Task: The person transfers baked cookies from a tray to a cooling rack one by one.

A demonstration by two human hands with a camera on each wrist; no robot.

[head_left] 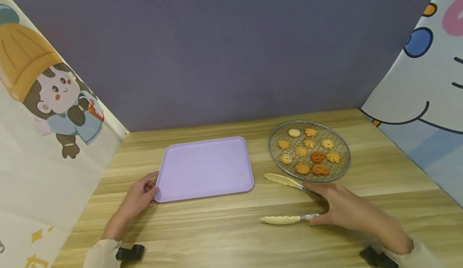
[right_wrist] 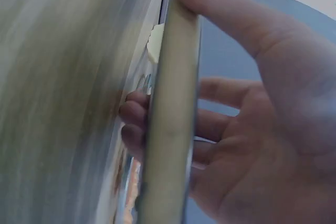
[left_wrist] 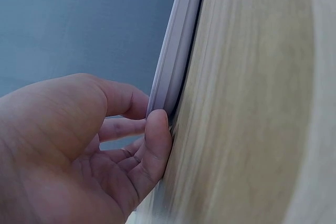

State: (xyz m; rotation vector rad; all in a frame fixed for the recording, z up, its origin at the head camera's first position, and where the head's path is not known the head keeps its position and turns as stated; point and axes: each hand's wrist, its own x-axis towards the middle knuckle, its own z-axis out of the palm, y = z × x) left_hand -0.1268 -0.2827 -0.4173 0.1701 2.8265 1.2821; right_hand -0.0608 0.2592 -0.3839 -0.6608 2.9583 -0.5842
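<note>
On the left side, my left hand [head_left: 139, 193] pinches the near-left corner of a lilac rectangular tray [head_left: 206, 169], which lies flat on the table. The left wrist view shows the thumb and a finger meeting at the tray's rim [left_wrist: 170, 61]. My right hand [head_left: 340, 203] holds a pair of food tongs with cream scalloped tips [head_left: 280, 219] and metal arms. The tongs' arms are spread wide, tips pointing left with nothing between them. In the right wrist view, one tongs arm [right_wrist: 170, 129] crosses in front of the fingers.
Beyond the right hand a round wire rack [head_left: 346, 167] carries several biscuits [head_left: 302, 168], some flower-shaped, some pretzel-like. A grey-purple panel [head_left: 231, 51] stands behind the wood-grain table [head_left: 202, 236]. Printed cartoon walls [head_left: 68, 203] flank it on both sides.
</note>
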